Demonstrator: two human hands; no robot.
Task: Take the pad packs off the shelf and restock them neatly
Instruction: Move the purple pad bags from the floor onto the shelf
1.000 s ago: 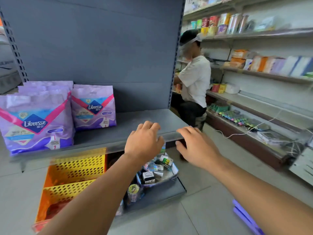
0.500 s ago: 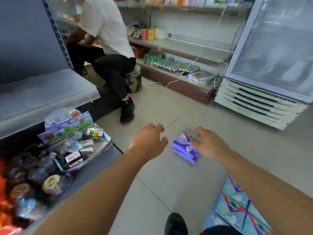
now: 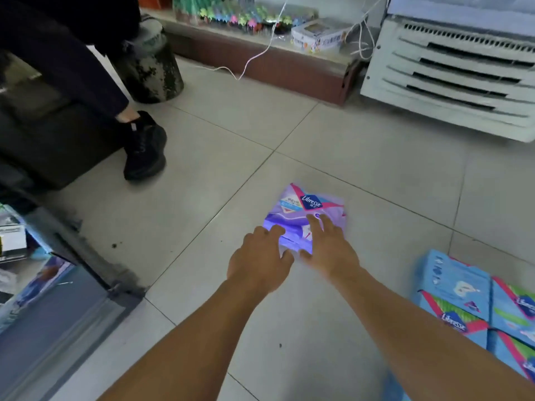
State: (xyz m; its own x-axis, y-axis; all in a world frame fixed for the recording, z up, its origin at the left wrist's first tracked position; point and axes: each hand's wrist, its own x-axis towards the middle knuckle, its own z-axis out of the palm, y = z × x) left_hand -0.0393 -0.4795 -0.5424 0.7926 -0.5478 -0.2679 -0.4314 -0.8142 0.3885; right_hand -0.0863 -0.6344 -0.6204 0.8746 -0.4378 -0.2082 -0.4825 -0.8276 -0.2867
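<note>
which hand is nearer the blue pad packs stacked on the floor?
Right. The right hand rests on the purple pad pack, on the blue packs' side; the left hand lies farther away.

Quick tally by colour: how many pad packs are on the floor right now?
Purple packs: at least 1 showing its face; both hands cover the near end of the pile, so any more underneath are hidden.
Blue packs: at least 4 in view, stacked at the frame's right edge and partly cut off.
Total: at least 5.

soft, even indoor light with faint shadows; a bright purple-blue glare blows out the near edge of the pad pack (image 3: 309, 209); edges bend from wide-angle distortion; left side smeared, blurry
</note>
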